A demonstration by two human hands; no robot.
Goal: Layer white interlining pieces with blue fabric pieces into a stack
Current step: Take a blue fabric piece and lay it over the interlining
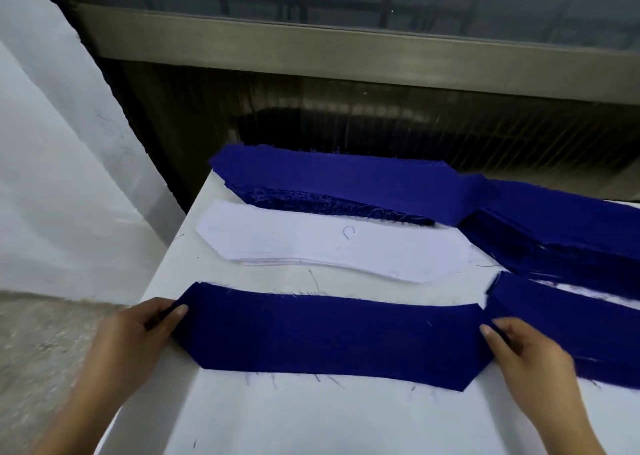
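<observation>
Two hands: I have both on one blue fabric piece (329,337), one at each short end.
Left hand (138,330): pinches the left end, thumb on top, fingers tucked beneath.
Right hand (526,354): pinches the right end the same way, thumb on the cloth.
Blue fabric piece: lies flat along the near part of the worktop (311,420); it is a long strip with angled corners and stray threads at its raw edges.
Handling: I judge it light, soft and limp. Taken by one end it would likely droop and fold, so a pinch at both ends suits it. The edges look ready to fray, so I would lift rather than drag.
White interlining pile (332,246): just beyond the held piece, same outline, a thin pile. It looks a little crisper than the cloth; I would peel the top sheet at a corner.
Far blue stack (346,181): thick, at the far edge, behind the white pile.
Right blue stack (561,226): beside it, running off the right.
Layered stack (571,323): under my right hand's side, blue on top with a sliver of white showing; I take this for the stack being built.
</observation>
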